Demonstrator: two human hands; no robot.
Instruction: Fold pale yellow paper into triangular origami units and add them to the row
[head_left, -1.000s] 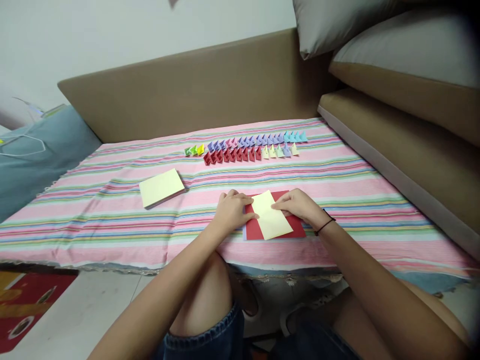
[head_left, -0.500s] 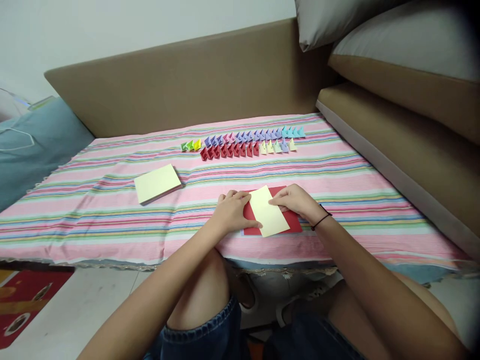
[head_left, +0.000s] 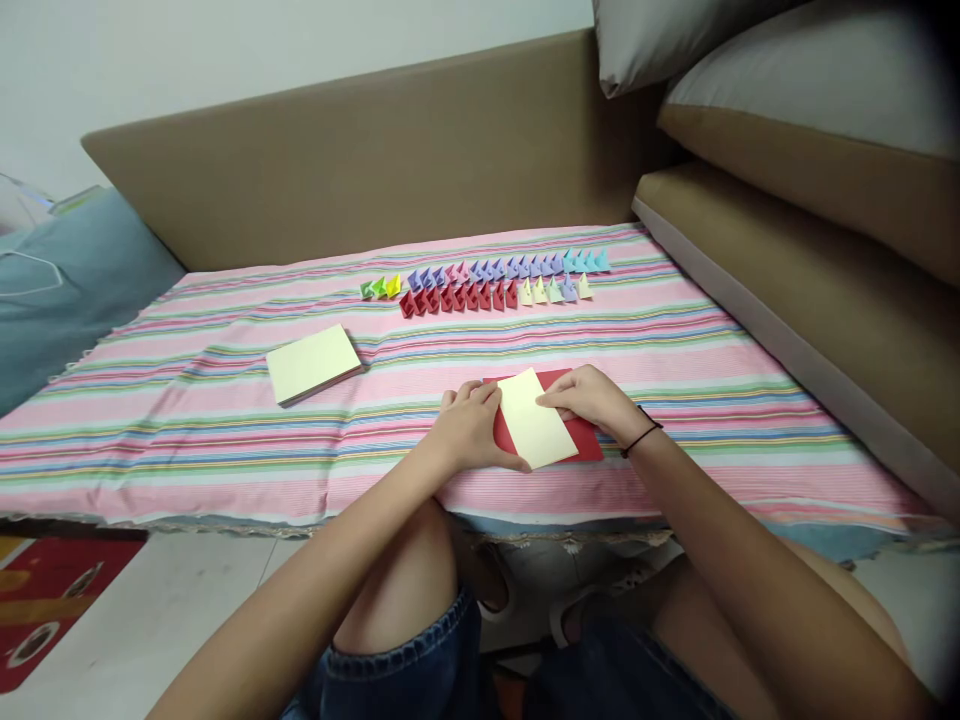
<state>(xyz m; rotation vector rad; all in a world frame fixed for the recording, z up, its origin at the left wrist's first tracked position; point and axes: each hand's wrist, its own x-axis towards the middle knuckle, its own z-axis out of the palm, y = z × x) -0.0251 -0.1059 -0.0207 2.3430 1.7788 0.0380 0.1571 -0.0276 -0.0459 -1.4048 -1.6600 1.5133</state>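
A pale yellow paper sheet [head_left: 534, 425] lies tilted on a red sheet [head_left: 583, 432] near the front edge of the striped cloth [head_left: 187, 420]. My left hand [head_left: 469, 430] grips the yellow sheet's left edge, thumb at its lower corner, fingers curled. My right hand [head_left: 592, 400] pinches the sheet's right edge with fingers pressed together; a black band circles that wrist.
Two rows of small folded paper pieces [head_left: 487, 283] in green, purple, red, yellow and blue stand further back. A stack of pale yellow paper [head_left: 313, 362] lies to the left. Brown cushions [head_left: 810, 280] rise on the right; a blue pillow [head_left: 67, 280] sits far left.
My left thumb has slid down along the yellow sheet's left edge toward its lower corner. The camera has tipped slightly. My right hand stays pinched on the sheet.
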